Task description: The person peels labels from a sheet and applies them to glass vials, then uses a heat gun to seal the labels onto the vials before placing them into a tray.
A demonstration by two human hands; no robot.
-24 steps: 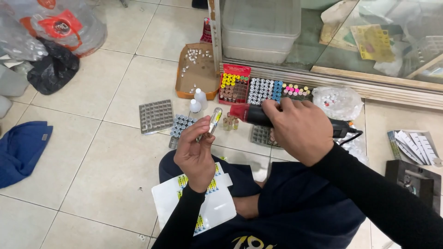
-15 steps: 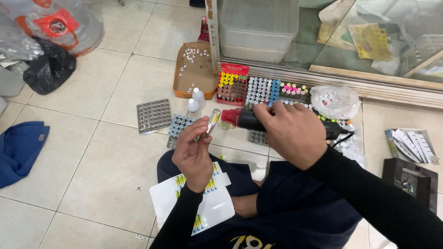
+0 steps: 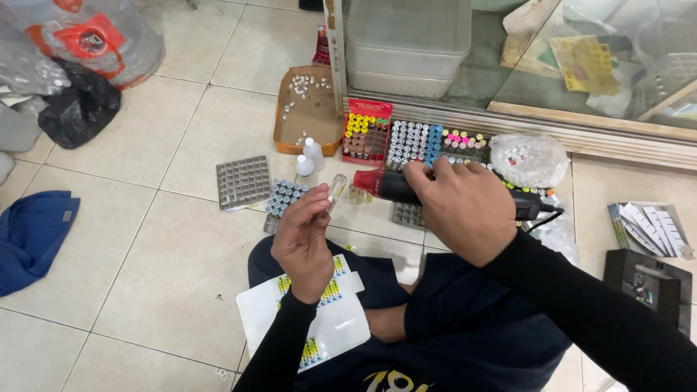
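My left hand [image 3: 305, 239] pinches a small clear glass vial [image 3: 334, 190] by its lower end and holds it tilted, its mouth up and to the right. My right hand [image 3: 457, 207] grips a black heat gun with a red nozzle [image 3: 381, 185], which points left at the vial from a few centimetres away. A black cord [image 3: 541, 214] trails from the gun's rear. On my lap lies a white backing sheet with yellow and blue labels [image 3: 319, 312].
On the tiled floor stand a grey grid tray [image 3: 243, 181], a block of capped vials [image 3: 283, 197], a red rack of yellow-capped vials [image 3: 365, 131], more vial racks [image 3: 417, 141], an orange tray of caps [image 3: 305, 109], two white dropper bottles [image 3: 308, 156] and a clear bag [image 3: 528, 158]. A glass cabinet [image 3: 508, 65] stands behind.
The vial has turned in my left fingers so its yellow label no longer faces up. The heat gun has shifted slightly left and nearer the vial since the earliest frame.
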